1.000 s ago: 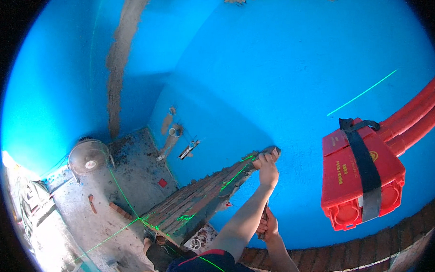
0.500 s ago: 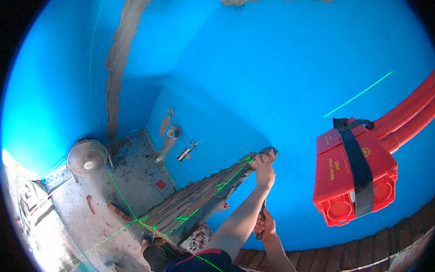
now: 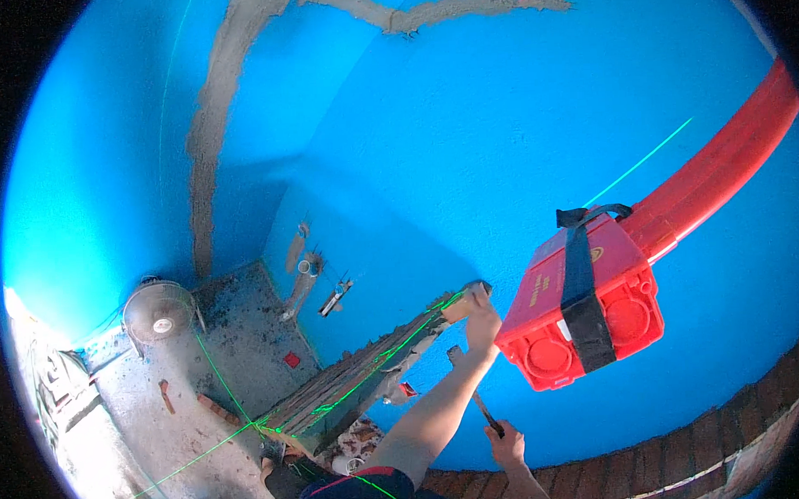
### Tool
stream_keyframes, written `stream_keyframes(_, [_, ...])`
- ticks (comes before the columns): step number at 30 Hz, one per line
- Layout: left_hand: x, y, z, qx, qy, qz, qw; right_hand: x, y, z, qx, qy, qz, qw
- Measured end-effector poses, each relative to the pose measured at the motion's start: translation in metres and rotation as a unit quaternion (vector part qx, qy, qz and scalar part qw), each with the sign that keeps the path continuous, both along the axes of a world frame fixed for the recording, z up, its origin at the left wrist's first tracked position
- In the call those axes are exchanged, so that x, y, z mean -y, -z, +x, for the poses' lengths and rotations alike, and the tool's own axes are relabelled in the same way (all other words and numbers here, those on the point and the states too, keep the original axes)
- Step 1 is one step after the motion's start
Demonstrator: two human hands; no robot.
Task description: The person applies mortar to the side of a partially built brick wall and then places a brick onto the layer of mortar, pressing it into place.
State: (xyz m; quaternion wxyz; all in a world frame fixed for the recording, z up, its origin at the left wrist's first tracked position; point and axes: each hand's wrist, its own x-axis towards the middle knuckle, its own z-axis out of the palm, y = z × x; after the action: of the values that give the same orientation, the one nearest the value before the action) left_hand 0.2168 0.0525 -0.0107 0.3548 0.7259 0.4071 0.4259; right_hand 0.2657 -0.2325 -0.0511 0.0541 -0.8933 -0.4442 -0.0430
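Observation:
My left hand [image 3: 482, 320] is closed on a tan brick [image 3: 454, 311] at the far end of a low brick wall [image 3: 360, 374]. Its fingers curl over the brick's end, beside the blue wall. Lower and to the right, my right hand [image 3: 508, 445] grips the dark handle of a narrow trowel [image 3: 481, 403]. The blade points up and away, partly behind my left forearm; its exact shape is hard to make out. Green laser lines run along the top of the brick wall and across my dark sleeve.
Close on the right, a red box [image 3: 550, 290] with a black strap hangs from a thick red arm [image 3: 723, 177]. A round fan [image 3: 160, 312] stands on the floor at left. Pipe stubs [image 3: 309, 267] stick out near the corner. A brown brick ledge [image 3: 636, 461] curves along the lower right.
My right hand has moved down and slightly right, away from my left forearm, and the trowel's blade now shows. My left hand stays at the wall's end. The red box appears farther left.

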Motion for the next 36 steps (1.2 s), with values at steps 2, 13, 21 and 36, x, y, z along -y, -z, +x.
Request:
stream_keyframes(2, [0.02,-0.023,-0.028,0.001,-0.073,0.314,0.947,-0.01,-0.014,0.0,0.017,-0.014,0.002,1.0])
stream_keyframes(13, [0.027,0.025,0.013,0.007,0.093,0.235,0.967,-0.049,-0.028,0.024,0.055,-0.072,-0.006,0.996])
stream_keyframes(21, [-0.013,0.055,0.039,0.097,-0.065,-0.03,0.993,-0.059,-0.035,0.024,0.064,-0.078,0.021,0.995])
stream_keyframes(36, [-0.023,0.062,0.038,0.132,-0.073,-0.027,0.988,-0.055,-0.026,0.011,-0.01,-0.028,0.029,0.999])
